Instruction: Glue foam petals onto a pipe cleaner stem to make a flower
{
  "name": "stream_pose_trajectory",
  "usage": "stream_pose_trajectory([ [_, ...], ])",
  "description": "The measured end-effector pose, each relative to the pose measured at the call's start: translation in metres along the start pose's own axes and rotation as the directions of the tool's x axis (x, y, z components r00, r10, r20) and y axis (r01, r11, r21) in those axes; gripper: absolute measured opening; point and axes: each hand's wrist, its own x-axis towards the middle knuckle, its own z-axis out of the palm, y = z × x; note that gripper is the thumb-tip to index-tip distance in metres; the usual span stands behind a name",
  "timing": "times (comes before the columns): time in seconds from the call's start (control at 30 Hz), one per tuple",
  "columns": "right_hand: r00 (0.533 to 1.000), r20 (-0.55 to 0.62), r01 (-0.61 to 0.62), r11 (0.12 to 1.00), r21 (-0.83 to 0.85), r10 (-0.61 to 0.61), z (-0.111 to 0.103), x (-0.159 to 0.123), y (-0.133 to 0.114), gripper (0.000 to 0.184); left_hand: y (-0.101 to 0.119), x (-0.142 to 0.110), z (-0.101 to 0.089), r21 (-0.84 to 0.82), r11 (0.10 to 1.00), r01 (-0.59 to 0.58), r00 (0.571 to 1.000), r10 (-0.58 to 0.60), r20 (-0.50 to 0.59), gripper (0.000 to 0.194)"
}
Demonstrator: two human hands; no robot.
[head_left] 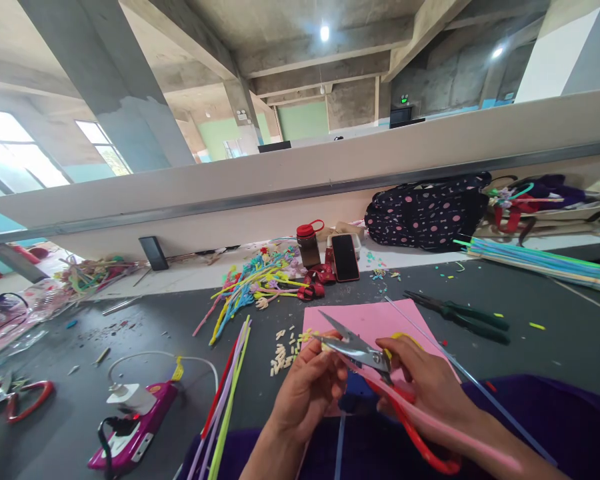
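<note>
My right hand [420, 375] holds a pair of scissors [363, 351] with one red and one yellow handle. The blades are spread, and their tips reach over the fingers of my left hand [313, 380]. Pinched in my left hand is a pink pipe cleaner [455, 424], which trails under the scissors across my right wrist to the lower right. A small pale yellow bit shows at my left fingertips, partly hidden by a blade. Beneath both hands lies a pink sheet [380, 320]. Several short cream and yellow cut pieces [281, 353] lie left of it.
Colourful pipe-cleaner stems [250, 283] lie ahead, near a red-capped bottle [307, 248] and a phone [345, 257]. Green-handled pliers [460, 317] rest to the right. At left are loose pipe cleaners [229, 393], a purple power strip [139, 430] and a red-handled tool [29, 400].
</note>
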Motion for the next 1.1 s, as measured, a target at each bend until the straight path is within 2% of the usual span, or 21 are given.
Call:
stream_pose_trajectory([
  [0.13,0.974,0.114,-0.206,0.973,0.103,0.194,-0.006,0.001,-0.006,0.048,0.003,0.0,0.002,-0.016,1.0,0.019,1.0,-0.019,-0.023,0.027],
  [0.2,0.961,0.145,-0.254,0.96,0.122,0.236,-0.008,0.001,-0.009,0.048,0.004,0.0,0.001,-0.018,1.0,0.004,1.0,-0.005,-0.027,0.024],
  [0.37,0.978,0.126,-0.187,0.971,0.149,0.169,-0.002,-0.001,-0.009,0.045,0.004,0.001,0.0,-0.026,0.999,-0.023,1.0,0.023,-0.014,0.019],
  [0.47,0.977,0.114,-0.201,0.963,0.179,0.182,0.005,-0.002,-0.007,0.051,0.004,0.002,0.001,-0.047,0.998,-0.029,0.999,0.027,-0.045,0.019],
  [0.57,0.969,0.143,-0.227,0.952,0.205,0.201,0.007,-0.001,-0.009,0.05,0.004,0.001,0.001,-0.064,0.998,-0.025,0.997,0.02,-0.072,0.017],
  [0.77,0.951,0.224,-0.268,0.932,0.242,0.215,0.001,0.001,-0.021,0.05,0.004,0.001,-0.001,-0.139,0.989,-0.046,0.996,0.035,-0.076,0.035],
  [0.93,0.951,0.195,-0.281,0.931,0.233,0.238,0.005,-0.002,-0.017,0.05,0.003,0.002,-0.003,-0.163,0.987,-0.004,0.994,-0.013,-0.105,0.039],
  [1.1,0.964,0.157,-0.245,0.95,0.191,0.217,0.008,-0.002,-0.017,0.051,0.004,0.002,-0.001,-0.174,0.984,-0.027,0.993,0.005,-0.121,0.035],
])
